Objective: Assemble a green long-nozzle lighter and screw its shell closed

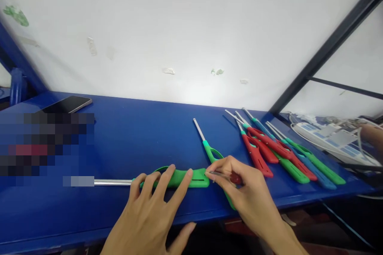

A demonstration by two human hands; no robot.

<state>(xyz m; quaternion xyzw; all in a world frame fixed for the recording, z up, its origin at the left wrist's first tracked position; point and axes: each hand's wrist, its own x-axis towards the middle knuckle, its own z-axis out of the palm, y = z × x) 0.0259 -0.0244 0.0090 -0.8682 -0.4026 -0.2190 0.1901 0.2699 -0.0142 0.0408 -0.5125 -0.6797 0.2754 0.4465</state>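
A green long-necked gas lighter (200, 178) lies sideways at the front of the blue table, its metal tube pointing left. Spread across its handle are the fingers of my left hand (152, 207), pressing from above, with the thumb stretched away from it. My right hand (242, 185) pinches a small tool like a screwdriver, with a dark red handle (236, 179) and a thin metal shaft. Its tip is at the right end of the lighter's handle. A second green lighter (208, 150) lies behind, partly hidden under my right hand.
Several red, green and blue lighters (254, 153) lie in a loose pile at the right of the blue table (134, 135). A phone (67, 104) is at the back left, beside a blurred-out patch. Further right are a white appliance with cables (332, 135) and another person's hand (372, 137).
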